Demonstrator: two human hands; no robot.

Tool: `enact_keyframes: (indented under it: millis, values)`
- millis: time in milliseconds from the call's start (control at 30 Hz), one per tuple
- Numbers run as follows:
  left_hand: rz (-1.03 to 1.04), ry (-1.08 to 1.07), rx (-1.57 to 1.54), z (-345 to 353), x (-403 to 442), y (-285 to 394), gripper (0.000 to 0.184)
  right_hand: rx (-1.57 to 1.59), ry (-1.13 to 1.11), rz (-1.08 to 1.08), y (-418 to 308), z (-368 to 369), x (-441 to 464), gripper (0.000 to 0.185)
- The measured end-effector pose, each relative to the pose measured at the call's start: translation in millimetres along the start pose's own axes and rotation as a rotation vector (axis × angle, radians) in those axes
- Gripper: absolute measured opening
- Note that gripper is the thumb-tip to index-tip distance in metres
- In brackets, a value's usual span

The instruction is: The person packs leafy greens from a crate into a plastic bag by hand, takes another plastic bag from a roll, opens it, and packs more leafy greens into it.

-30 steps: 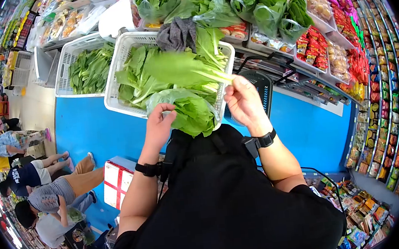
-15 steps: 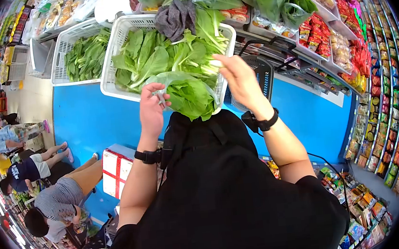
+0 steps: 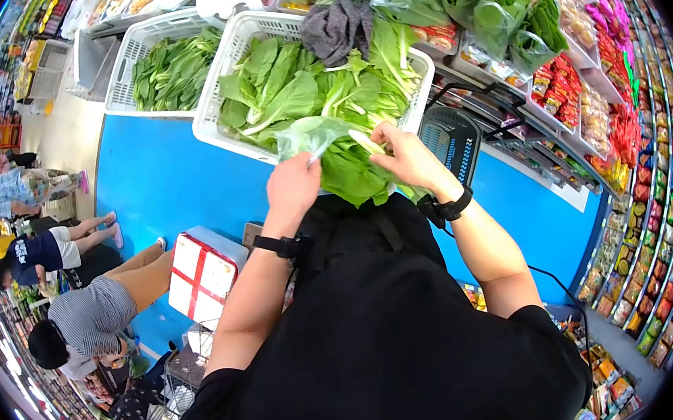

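Note:
My left hand [image 3: 295, 186] is closed on the gathered edge of a clear plastic bag [image 3: 309, 134]. Leafy greens [image 3: 353, 173] fill this bag, held low in front of my chest at the near edge of a white plastic crate [image 3: 211, 125]. My right hand [image 3: 410, 157] is closed around a leafy green with a pale stem [image 3: 366, 141], its stem end pointing up and left beside the bag's mouth. More loose leafy greens [image 3: 285, 93] lie in the crate, with a dark grey cloth [image 3: 338, 30] over their far side.
A second white crate [image 3: 121, 91] of greens stands to the left. Bagged greens [image 3: 488, 13] and red packets [image 3: 558, 91] sit on the right-hand shelf. A dark basket [image 3: 451, 138] is beside the crate. A red-and-white box [image 3: 201, 278] and several people are at left.
My left hand has closed on the bag's edge. My right hand has come down closer to the bag with the pale stem. The view has shifted, moving the crates rightward in it.

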State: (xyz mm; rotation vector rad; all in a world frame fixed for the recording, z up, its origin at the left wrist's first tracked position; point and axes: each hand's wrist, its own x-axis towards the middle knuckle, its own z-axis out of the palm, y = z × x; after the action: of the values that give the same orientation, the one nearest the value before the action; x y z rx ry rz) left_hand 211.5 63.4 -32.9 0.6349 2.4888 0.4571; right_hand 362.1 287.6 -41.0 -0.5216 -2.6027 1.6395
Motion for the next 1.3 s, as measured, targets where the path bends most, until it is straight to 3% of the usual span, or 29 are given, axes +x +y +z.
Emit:
enact_keyframes:
  millis: [100, 133, 200, 333, 367, 467, 600, 667, 767, 967, 1033, 1100, 1167, 1300]
  values:
    - [0.373, 0.254, 0.026, 20.7, 4.6, -8.3, 0.033, 0.001, -0.074, 0.013, 2.3, 0.1, 5.0, 0.031]
    - [0.368, 0.260, 0.023, 30.6, 10.0, -12.6, 0.033, -0.003, -0.080, 0.009, 1.4, -0.4, 7.1, 0.031]
    - [0.293, 0.049, -0.216, 44.8, 19.2, -17.5, 0.038, -0.035, -0.241, 0.102, -2.4, -1.3, 9.7, 0.032]
    - [0.310, 0.150, -0.286, 43.5, 13.0, -21.1, 0.040, -0.051, -0.343, 0.046, -14.5, -3.7, 10.4, 0.034]
    - [0.308, 0.148, -0.288, 38.0, 12.5, -20.8, 0.040, -0.051, -0.345, 0.048, -11.8, -1.9, 11.7, 0.034]
    - [0.141, 0.048, -0.303, 18.2, 9.1, -17.2, 0.038, -0.010, -0.335, -0.205, 4.9, 7.5, 14.3, 0.041]
    - [0.040, 0.099, -0.499, 21.2, 11.1, -15.6, 0.031, -0.037, -0.216, -0.168, -3.4, 27.6, 33.7, 0.039]
    - [0.400, 0.491, -0.311, 37.2, 17.6, -25.9, 0.028, -0.058, -0.177, -0.197, 2.4, 41.3, 44.0, 0.037]
    - [0.479, 0.570, -0.187, 22.4, 8.8, -14.9, 0.023, -0.145, -0.093, -0.208, 8.1, 55.1, 46.6, 0.037]
    - [0.382, 0.330, -0.369, 15.2, -4.7, -10.0, 0.013, -0.173, -0.051, 0.115, -12.7, 52.3, 49.0, 0.032]
    - [0.395, 0.322, -0.442, 22.7, -5.0, -10.6, 0.015, 0.191, -0.092, 0.231, -2.6, 59.7, 56.3, 0.043]
    - [0.410, 0.315, -0.517, 26.3, -6.0, -8.3, 0.017, 0.305, -0.155, 0.257, -3.8, 58.5, 57.2, 0.044]
    - [0.126, 0.199, -0.740, 24.6, -7.6, -4.3, 0.018, 0.410, -0.283, 0.283, -9.4, 49.3, 56.9, 0.047]
    - [0.133, 0.220, -0.782, 32.0, -1.3, -11.8, 0.020, 0.360, -0.306, 0.235, -7.9, 38.2, 47.5, 0.050]
